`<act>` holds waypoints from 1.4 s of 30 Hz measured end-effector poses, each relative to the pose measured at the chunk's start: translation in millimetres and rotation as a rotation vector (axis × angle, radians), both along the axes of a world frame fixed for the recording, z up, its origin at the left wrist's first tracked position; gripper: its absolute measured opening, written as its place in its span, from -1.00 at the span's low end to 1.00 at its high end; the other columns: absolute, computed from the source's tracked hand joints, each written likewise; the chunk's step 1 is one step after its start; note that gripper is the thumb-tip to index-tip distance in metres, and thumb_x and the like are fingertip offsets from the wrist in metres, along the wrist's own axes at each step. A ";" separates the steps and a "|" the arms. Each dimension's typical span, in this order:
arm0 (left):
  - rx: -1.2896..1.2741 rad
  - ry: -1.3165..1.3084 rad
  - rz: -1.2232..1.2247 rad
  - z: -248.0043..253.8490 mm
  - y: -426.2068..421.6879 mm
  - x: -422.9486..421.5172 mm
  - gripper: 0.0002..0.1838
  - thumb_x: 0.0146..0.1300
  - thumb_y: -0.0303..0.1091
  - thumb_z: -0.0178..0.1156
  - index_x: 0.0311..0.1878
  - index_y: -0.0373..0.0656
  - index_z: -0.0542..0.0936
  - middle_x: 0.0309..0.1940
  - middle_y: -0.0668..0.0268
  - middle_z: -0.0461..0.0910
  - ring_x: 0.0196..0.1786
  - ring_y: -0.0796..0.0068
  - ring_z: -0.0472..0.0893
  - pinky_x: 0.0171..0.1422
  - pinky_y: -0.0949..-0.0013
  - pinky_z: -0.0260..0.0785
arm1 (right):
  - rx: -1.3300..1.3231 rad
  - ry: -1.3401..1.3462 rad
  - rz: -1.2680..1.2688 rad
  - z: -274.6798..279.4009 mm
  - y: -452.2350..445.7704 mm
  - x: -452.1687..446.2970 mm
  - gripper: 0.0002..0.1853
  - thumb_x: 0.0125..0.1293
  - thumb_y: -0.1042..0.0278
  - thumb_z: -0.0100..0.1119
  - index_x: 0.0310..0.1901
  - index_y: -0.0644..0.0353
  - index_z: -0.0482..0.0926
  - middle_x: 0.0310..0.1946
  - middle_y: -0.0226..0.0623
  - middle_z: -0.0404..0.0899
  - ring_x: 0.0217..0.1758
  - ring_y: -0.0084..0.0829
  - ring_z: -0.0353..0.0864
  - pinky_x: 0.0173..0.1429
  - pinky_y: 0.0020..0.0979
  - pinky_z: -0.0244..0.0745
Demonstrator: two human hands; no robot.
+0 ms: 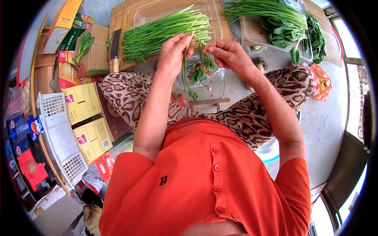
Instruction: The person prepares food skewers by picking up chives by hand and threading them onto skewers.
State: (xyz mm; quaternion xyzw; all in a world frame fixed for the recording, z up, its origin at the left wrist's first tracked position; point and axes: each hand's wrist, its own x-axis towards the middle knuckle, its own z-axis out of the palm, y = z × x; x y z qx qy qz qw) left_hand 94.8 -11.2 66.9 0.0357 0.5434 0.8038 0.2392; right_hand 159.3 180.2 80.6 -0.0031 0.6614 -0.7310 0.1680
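My left hand (pixel 174 54) is closed around a few green chive stalks (pixel 185 70), whose ends hang below the fingers. Close beside it, my right hand (pixel 229 56) pinches with thumb and forefinger at thin, limp green bits (pixel 202 46); whether these belong to the same stalks I cannot tell. Behind both hands, a large bunch of chives (pixel 163 33) lies across a clear plastic tray (pixel 147 15). Under the hands, between my knees, a clear plastic bag (pixel 210 80) contains green scraps.
A cleaver (pixel 114 47) lies left of the chives. Another tray (pixel 252 31) at right bears more chives (pixel 271 13) and leafy greens (pixel 281 30). Red scissors (pixel 80 72), yellow boxes (pixel 91 139) and a white plastic basket (pixel 59 133) are at left. A red bag (pixel 321 82) sits at right.
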 end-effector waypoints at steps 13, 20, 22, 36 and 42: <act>-0.103 0.101 -0.010 4.9 -2.9 -1.4 -0.80 0.30 -0.38 0.15 -0.11 -0.29 0.60 -0.38 0.37 0.55 -0.45 0.61 0.41 -0.35 0.57 0.21 | 0.031 0.023 -0.002 4.3 0.6 1.8 -0.78 0.43 0.25 0.00 -0.12 0.15 0.61 -0.70 -0.62 0.30 -0.66 -0.79 0.17 -0.57 -0.67 0.03; -0.097 0.093 -0.038 7.8 -6.2 -3.2 -0.80 0.27 -0.38 0.20 -0.13 -0.32 0.60 -0.39 0.35 0.58 -0.47 0.64 0.43 -0.36 0.58 0.24 | -0.001 0.031 0.008 5.6 1.4 2.4 -0.79 0.42 0.26 0.02 -0.14 0.15 0.61 -0.70 -0.62 0.29 -0.65 -0.78 0.17 -0.56 -0.66 0.02; -0.110 0.095 -0.060 7.9 -7.2 -3.3 -0.79 0.28 -0.37 0.19 -0.12 -0.30 0.60 -0.36 0.35 0.57 -0.44 0.63 0.42 -0.34 0.57 0.22 | -0.015 0.021 0.014 5.9 1.7 2.5 -0.79 0.42 0.27 0.02 -0.13 0.16 0.61 -0.69 -0.61 0.29 -0.65 -0.78 0.18 -0.56 -0.66 0.02; -0.116 0.069 -0.104 3.5 -7.8 0.0 -0.78 0.28 -0.37 0.19 -0.07 -0.26 0.59 -0.27 0.37 0.61 -0.31 0.61 0.52 -0.27 0.55 0.29 | -0.028 -0.005 0.014 4.5 -1.1 -3.3 -0.78 0.42 0.28 0.00 -0.15 0.18 0.61 -0.69 -0.60 0.29 -0.63 -0.76 0.18 -0.54 -0.65 0.02; -0.151 0.314 -0.206 20.5 -16.2 -2.7 -0.76 0.30 -0.38 0.16 -0.03 -0.28 0.60 -0.20 0.37 0.63 -0.11 0.60 0.56 0.05 0.50 0.39 | -0.036 0.012 0.061 24.3 -6.6 -12.6 -0.76 0.41 0.23 0.02 -0.15 0.22 0.59 -0.67 -0.59 0.32 -0.62 -0.75 0.22 -0.53 -0.65 0.07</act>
